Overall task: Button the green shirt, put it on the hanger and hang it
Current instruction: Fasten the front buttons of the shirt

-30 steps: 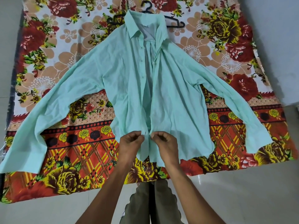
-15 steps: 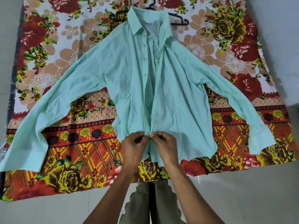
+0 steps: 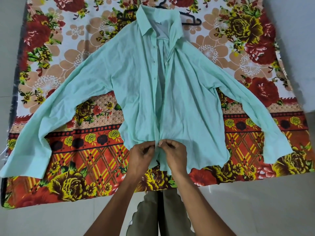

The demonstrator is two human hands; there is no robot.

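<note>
One mint-green long-sleeved shirt lies spread on one floral bedsheet, with one black plastic hanger partly hidden behind its collar. Two hands work at the lower placket: one left hand and one right hand. Along the left front edge, about four small dark buttonhole marks can be counted; others are too small to tell.

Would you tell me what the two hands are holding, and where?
Both hands, left hand and right hand, pinch the green shirt at its front edges near the hem.
</note>
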